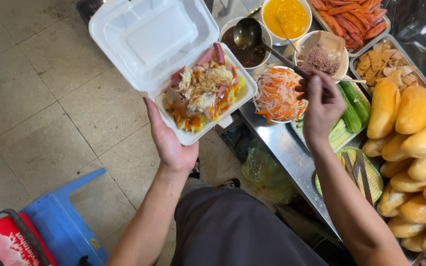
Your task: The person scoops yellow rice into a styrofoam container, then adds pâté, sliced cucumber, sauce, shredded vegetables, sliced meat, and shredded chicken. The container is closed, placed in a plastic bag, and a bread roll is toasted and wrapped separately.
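The left hand (171, 143) is cupping its fingers under the open white foam box (173, 54), which is hanging over the tiled floor, just left of the steel counter (284, 148). The right hand (321, 103) is pinching the ladle (249, 33) handle over the counter, its bowl sitting above the dark sauce bowl (245, 51). Shredded carrot salad (278, 94) is lying beside the counter's left edge, bread rolls (420, 143) farther right.

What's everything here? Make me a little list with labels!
left hand: holds open white foam box from below
box filling: sliced meat, shredded toppings, carrot strips
right hand: grips ladle over dark sauce bowl
nearby: pickled carrot bowl, bread rolls, cucumbers, tongs
surface: steel counter
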